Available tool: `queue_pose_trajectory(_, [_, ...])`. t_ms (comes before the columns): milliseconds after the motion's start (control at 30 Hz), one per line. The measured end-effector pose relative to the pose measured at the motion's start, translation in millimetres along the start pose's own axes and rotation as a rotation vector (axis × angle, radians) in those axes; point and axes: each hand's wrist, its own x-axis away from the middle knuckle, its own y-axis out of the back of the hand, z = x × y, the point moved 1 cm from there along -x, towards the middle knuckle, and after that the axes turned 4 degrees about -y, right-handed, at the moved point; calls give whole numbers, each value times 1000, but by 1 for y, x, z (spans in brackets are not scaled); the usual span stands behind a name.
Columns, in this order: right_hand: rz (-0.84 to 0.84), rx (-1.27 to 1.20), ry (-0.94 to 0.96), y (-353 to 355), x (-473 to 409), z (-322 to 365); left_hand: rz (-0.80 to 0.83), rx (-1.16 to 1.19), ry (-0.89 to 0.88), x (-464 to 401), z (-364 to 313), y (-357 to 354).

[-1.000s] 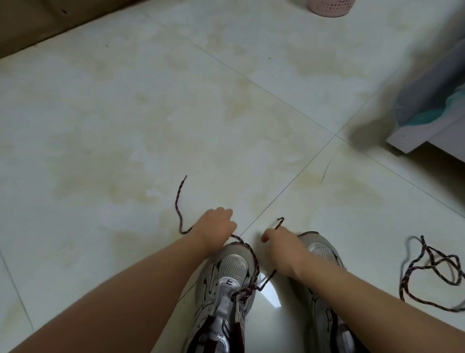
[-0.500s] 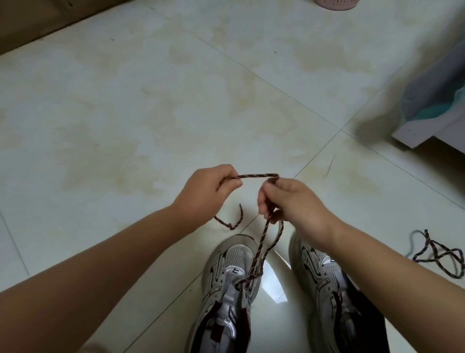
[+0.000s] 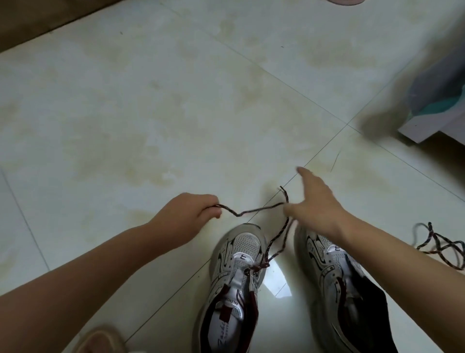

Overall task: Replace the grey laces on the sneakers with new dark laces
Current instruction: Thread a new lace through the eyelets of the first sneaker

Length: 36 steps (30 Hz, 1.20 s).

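Pale tiled floor point(image 3: 176, 113): dark braided lace point(image 3: 251, 214), threaded through the silver mesh sneaker point(image 3: 239, 264), is pinched by the left hand point(image 3: 186, 216); the right hand point(image 3: 317, 204) is spread open beside it, so slack could be pulled out of the eyelets.

right hand point(image 3: 318, 201): motion-blurred, grip on lace point(image 3: 276, 236) perhaps loose | spare lace point(image 3: 442, 245): cut off right | pink object point(image 3: 348, 1): cropped at top

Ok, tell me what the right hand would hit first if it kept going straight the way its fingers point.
Likely nothing but bare tiled floor. The right hand has its fingers stretched forward and slightly left, past the dark lace; nothing lies ahead, though its height above the floor is unclear.
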Motion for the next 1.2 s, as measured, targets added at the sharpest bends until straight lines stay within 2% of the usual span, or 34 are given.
queue_pose_trajectory(67, [183, 156, 208, -12, 18, 24, -3, 152, -39, -3, -20, 0])
queue_pose_trajectory(133, [317, 110, 275, -26, 24, 37, -9, 367, -7, -5, -33, 1])
queue_pose_trajectory(200, [316, -1, 309, -33, 25, 42, -16, 559, 45, -6, -37, 2])
queue_pose_trajectory(267, [237, -50, 318, -28, 22, 42, -14, 633, 73, -3, -32, 2])
queue_pose_trajectory(433, [-15, -246, 265, -3, 8, 36, 159, 385, 56, 15, -12, -13])
queue_pose_trajectory(533, [-62, -207, 276, -4, 3, 32, 229, 196, 10, 19, -2, -24])
queue_pose_trajectory(633, [-91, -200, 248, -10, 1, 31, 271, 116, 62, 14, 5, -35])
queue_pose_trajectory(767, [-119, -161, 233, -14, 0, 32, 258, 299, 204, 16, 5, -51])
queue_pose_trajectory(867, [-164, 78, 181, -27, 7, 26, 193, 509, 274, 19, 4, -55])
queue_pose_trajectory(967, [-299, 243, 303, -44, 25, 19, 139, 668, 354, 20, 8, -59])
queue_pose_trajectory(1067, [-180, 274, 377, -68, 39, 5, 101, 594, 353, 20, 9, -64])
queue_pose_trajectory(1200, [90, 297, 291, -98, 45, -11, 25, 339, 263, 18, 3, -68])
